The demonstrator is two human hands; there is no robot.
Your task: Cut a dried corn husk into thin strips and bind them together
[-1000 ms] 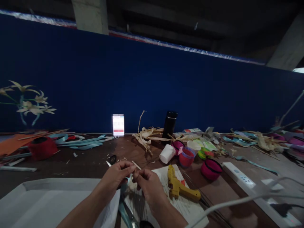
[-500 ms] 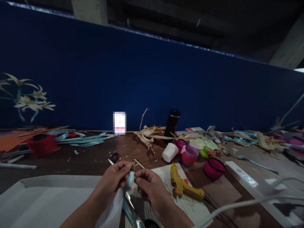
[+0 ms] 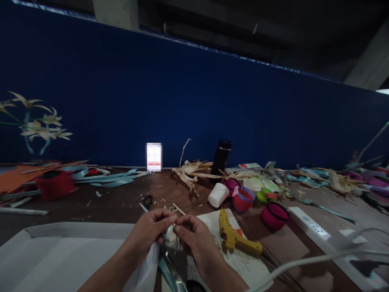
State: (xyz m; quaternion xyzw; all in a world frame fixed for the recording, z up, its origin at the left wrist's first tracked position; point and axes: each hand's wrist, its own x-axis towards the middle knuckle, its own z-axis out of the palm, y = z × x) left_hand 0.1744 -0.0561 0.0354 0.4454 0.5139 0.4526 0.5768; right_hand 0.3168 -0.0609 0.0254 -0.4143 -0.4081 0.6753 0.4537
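My left hand (image 3: 153, 227) and my right hand (image 3: 199, 239) meet at the fingertips, thumb and forefinger pinched on each side. Whatever lies between the fingers is too small and covered to make out. A pale blue bit (image 3: 170, 232), perhaps a strip of ribbon, shows just under the fingertips. Below the hands lie scissors (image 3: 170, 275) with blue and black parts, partly hidden by my right wrist. A printed sheet (image 3: 209, 221) lies beneath my right hand, with a yellow glue gun (image 3: 235, 239) on it.
A white tray (image 3: 75, 228) stands at the left. Behind are a red fabric roll (image 3: 54, 185), dry husks (image 3: 194, 168), a black bottle (image 3: 221, 158), a white cup (image 3: 218, 195) and a magenta roll (image 3: 275, 215). A power strip (image 3: 313, 227) and a white cable (image 3: 298, 263) lie right.
My two hands have come together, closing the small gap between their fingertips. Less of the pale blue strip shows below my left fingers.
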